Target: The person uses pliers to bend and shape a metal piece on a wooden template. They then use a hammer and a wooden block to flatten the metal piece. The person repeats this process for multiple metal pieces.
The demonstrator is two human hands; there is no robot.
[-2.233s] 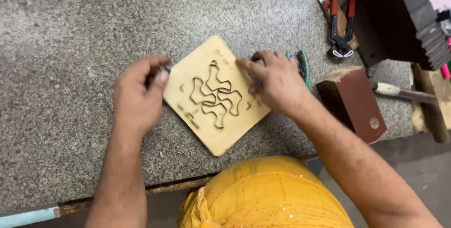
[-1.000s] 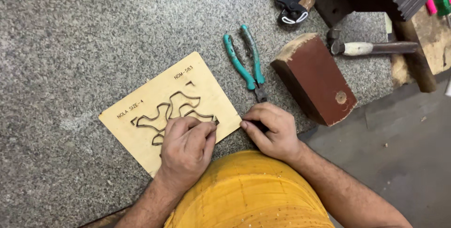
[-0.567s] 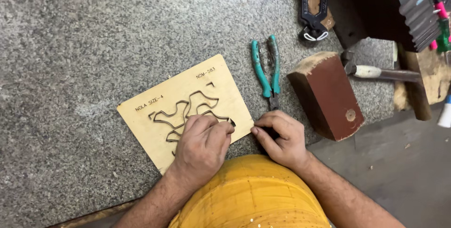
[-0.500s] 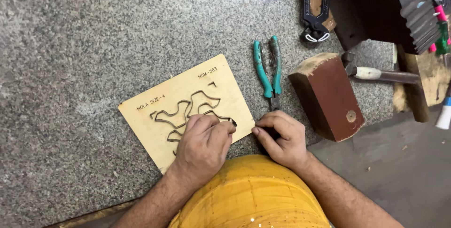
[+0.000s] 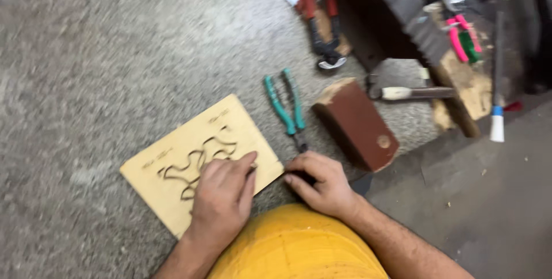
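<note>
Hands are busy on a flat, pale wooden board with a wavy shape cut through it (image 5: 190,161), which lies tilted on the speckled grey stone table (image 5: 115,55). That board is our landmark.

On top of the board, near its lower right edge, the left hand (image 5: 221,193) lies flat with fingers close together, pressing down and holding nothing. Just off the board's right corner, the right hand (image 5: 319,181) is curled, fingertips pinched together at the tip of the green-handled pliers (image 5: 286,106). Whether it grips something small there is too blurry to tell.

To do this step well, I think the left hand should press firmly so the board cannot slide on the smooth stone. The right hand should work slowly at the corner, since the wavy cut leaves thin bits of wood that could snap.

Right of the board, past the pliers, sits a brown wooden block (image 5: 356,124). Farther right lies a hammer with a pale handle (image 5: 402,83). Red-handled cutters (image 5: 319,20) lie well above the board.
</note>
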